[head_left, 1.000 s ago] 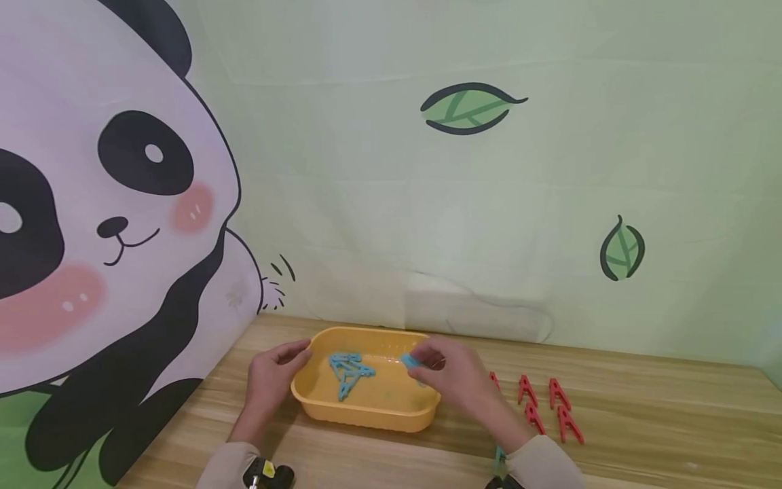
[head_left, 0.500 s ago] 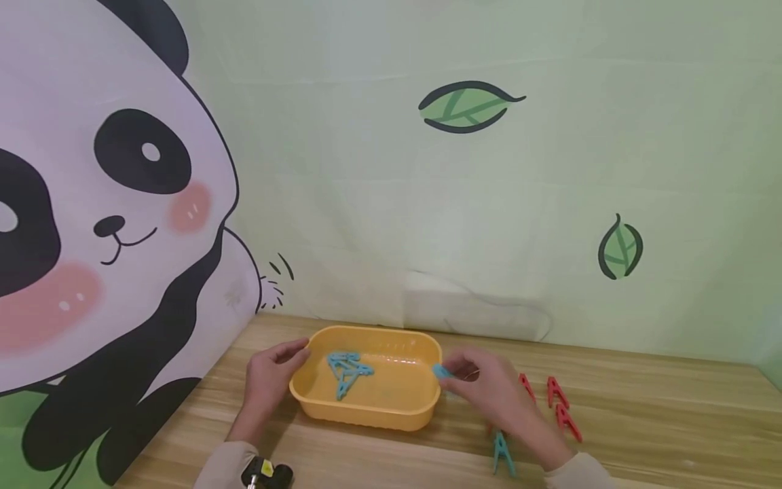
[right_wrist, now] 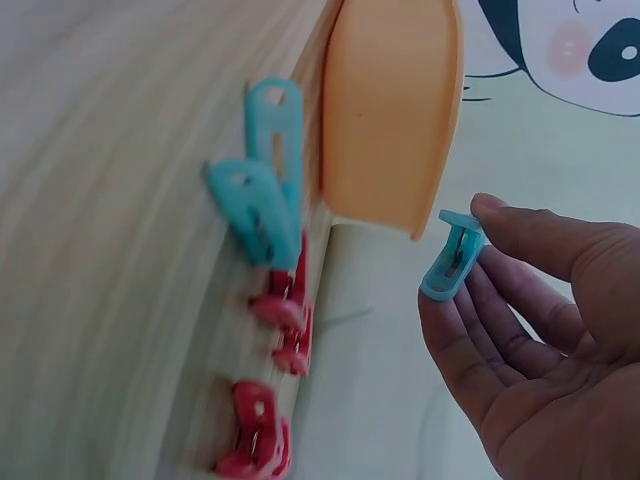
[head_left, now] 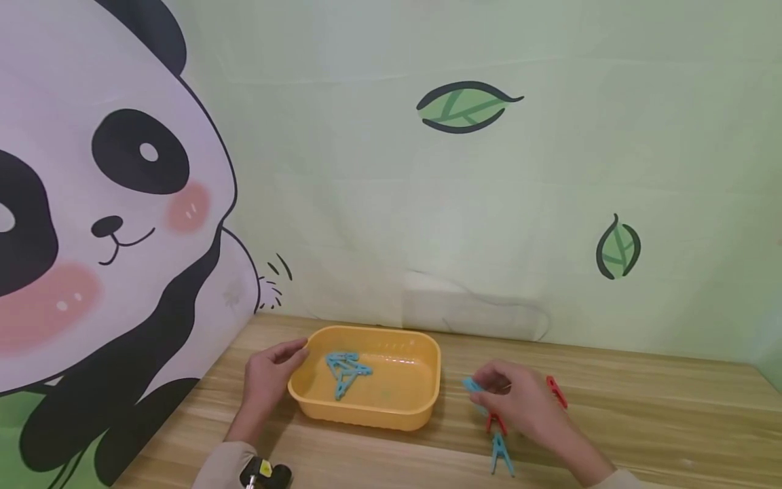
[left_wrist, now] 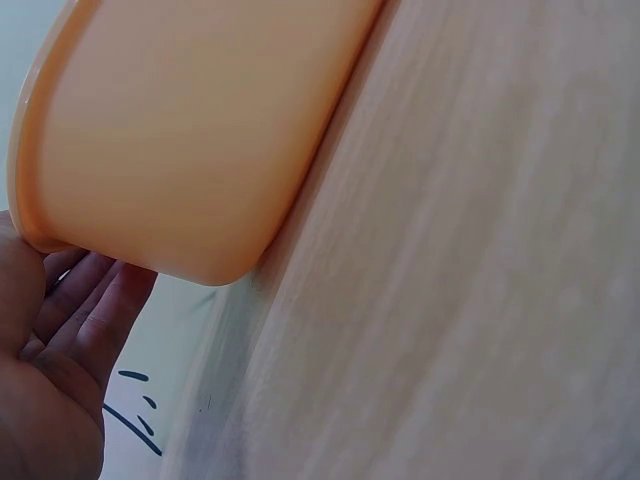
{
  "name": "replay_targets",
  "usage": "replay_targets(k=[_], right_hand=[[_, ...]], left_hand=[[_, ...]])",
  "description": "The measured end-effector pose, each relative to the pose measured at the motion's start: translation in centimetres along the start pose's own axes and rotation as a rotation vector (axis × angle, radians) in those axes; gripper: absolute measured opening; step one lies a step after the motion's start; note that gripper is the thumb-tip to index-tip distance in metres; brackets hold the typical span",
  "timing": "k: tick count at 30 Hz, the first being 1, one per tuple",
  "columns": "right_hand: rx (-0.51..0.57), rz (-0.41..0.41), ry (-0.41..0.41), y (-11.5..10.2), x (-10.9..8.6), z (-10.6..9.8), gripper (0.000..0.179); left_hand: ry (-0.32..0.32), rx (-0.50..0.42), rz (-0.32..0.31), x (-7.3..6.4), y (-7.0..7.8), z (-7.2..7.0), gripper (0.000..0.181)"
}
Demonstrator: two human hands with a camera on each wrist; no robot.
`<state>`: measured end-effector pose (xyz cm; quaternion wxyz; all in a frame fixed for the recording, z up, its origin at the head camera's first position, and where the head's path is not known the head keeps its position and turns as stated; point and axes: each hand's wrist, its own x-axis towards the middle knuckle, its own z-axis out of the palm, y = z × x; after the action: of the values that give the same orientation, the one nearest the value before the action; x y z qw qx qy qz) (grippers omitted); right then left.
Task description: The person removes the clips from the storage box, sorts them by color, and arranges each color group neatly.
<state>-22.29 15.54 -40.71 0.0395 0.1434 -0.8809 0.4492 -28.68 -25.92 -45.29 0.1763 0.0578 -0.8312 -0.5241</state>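
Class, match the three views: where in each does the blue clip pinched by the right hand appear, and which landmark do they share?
Head: the blue clip is low, right of centre, pinched by the right hand.
Left wrist: not in this picture.
Right wrist: the blue clip is right of centre, about mid-height.
Shared landmark: the yellow-orange tub, seen in all three.

Before me rises a pale green backdrop point(head_left: 342, 176), faintly creased, printed with two dark-outlined leaves point(head_left: 466, 109); low down I see a greyish rectangular patch point(head_left: 434, 311). To my left a huge cartoon panda point(head_left: 137, 244) (pink-cheeked and smiling) fills the side. Beneath, a wood-grain tabletop point(head_left: 660, 421) runs back to the backdrop, under soft, even light.
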Motion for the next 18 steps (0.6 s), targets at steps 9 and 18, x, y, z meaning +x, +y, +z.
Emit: replay_targets(k=[9, 18], right_hand=[[0.029, -0.013, -0.034, 1.8, -0.9, -1.4, 0.015], [-0.030, 0.047, -0.058, 3.4, -1.9, -2.8, 0.017]], left_hand=[[-0.001, -0.001, -0.007, 0.1, -0.1, 0.0, 0.028], [-0.004, -0.016, -0.004, 0.0, -0.1, 0.0, 0.028]])
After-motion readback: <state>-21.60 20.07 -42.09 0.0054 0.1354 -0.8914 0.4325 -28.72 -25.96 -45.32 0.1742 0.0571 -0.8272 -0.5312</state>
